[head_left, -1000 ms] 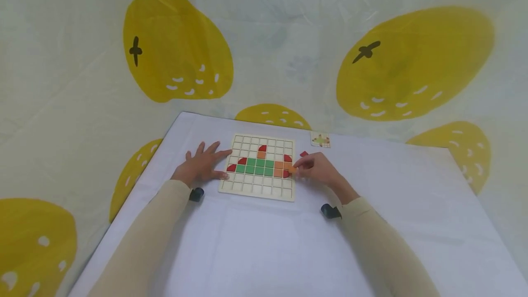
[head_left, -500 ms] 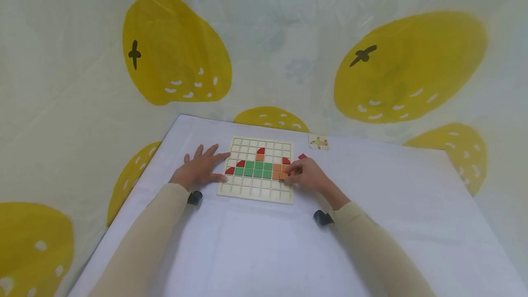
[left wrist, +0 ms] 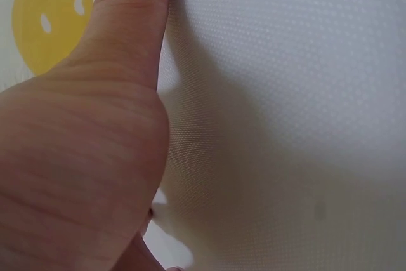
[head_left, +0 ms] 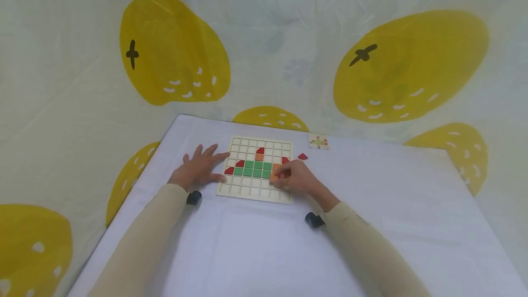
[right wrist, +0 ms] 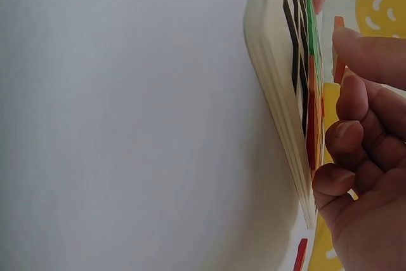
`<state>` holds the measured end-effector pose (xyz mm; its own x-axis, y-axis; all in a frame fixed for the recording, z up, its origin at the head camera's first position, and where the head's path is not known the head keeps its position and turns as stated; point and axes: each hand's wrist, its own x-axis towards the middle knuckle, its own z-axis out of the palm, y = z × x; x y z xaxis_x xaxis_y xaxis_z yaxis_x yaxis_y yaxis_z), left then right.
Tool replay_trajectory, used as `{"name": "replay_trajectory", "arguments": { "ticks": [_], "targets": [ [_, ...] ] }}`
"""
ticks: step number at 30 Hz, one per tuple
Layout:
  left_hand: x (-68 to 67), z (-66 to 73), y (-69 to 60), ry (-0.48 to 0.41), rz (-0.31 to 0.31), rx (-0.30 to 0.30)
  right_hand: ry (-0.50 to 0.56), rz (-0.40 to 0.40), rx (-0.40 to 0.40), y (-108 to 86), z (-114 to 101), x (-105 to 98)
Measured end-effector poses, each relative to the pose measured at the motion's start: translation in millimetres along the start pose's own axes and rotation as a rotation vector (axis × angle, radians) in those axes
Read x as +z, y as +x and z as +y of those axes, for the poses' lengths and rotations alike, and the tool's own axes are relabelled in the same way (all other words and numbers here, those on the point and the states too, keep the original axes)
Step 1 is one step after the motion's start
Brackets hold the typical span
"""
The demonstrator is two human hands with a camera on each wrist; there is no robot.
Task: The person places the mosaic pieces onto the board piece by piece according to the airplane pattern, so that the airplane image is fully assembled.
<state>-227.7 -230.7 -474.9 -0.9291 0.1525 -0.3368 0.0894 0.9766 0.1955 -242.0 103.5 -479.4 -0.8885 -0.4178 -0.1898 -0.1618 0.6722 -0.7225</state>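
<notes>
A square wooden grid board [head_left: 249, 189] lies on the white table, bearing green square tiles [head_left: 257, 169], an orange tile [head_left: 260, 157] and red quarter-round tiles [head_left: 239, 163]. My left hand [head_left: 195, 167] is spread flat, with its thumb and a fingertip touching the board's left edge. Over the board's right side, my right hand [head_left: 300, 178] pinches an orange square tile [right wrist: 339, 49] between thumb and index finger. In the right wrist view that tile stands off the board, its other fingers curled below. My right hand hides some tiles on that side.
One loose red quarter-round tile [head_left: 303, 156] lies right of the board. A small pattern card [head_left: 318, 141] sits near the table's back edge. Behind the table [head_left: 255, 251] hangs a pale cloth [head_left: 284, 35] printed with yellow fruit.
My right hand has moved left over the board with the orange tile, uncovering more of the loose red tile. My left hand stays at the board's left edge.
</notes>
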Motion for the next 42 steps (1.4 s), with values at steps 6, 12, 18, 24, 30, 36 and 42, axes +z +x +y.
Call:
{"name": "replay_trajectory", "arguments": {
  "ticks": [6,12,18,24,30,36,42],
  "targets": [
    [-0.9,-0.4,-0.2,0.017,-0.004,-0.007,-0.010,-0.020,-0.027,2.2,-7,8],
    [-1.2,-0.1,-0.6,0.035,0.004,-0.001,-0.028,-0.023,-0.090,4.9,-11,12],
    [1.3,-1.3,-0.1,0.042,0.016,0.003,-0.037,-0.021,-0.095,5.8,-14,16],
    [1.1,-1.2,1.7,0.035,0.002,0.000,-0.062,-0.018,-0.078,7.6,-15,21],
    [0.5,-1.0,1.5,0.011,-0.001,-0.003,-0.068,-0.014,-0.083,9.0,-18,24],
    [1.2,-2.1,2.1,0.007,-0.002,-0.006,-0.077,-0.024,-0.066,9.6,-24,27],
    [1.9,-2.8,4.0,0.013,-0.009,-0.008,-0.098,-0.025,-0.059,12.4,-24,32]
  ]
}}
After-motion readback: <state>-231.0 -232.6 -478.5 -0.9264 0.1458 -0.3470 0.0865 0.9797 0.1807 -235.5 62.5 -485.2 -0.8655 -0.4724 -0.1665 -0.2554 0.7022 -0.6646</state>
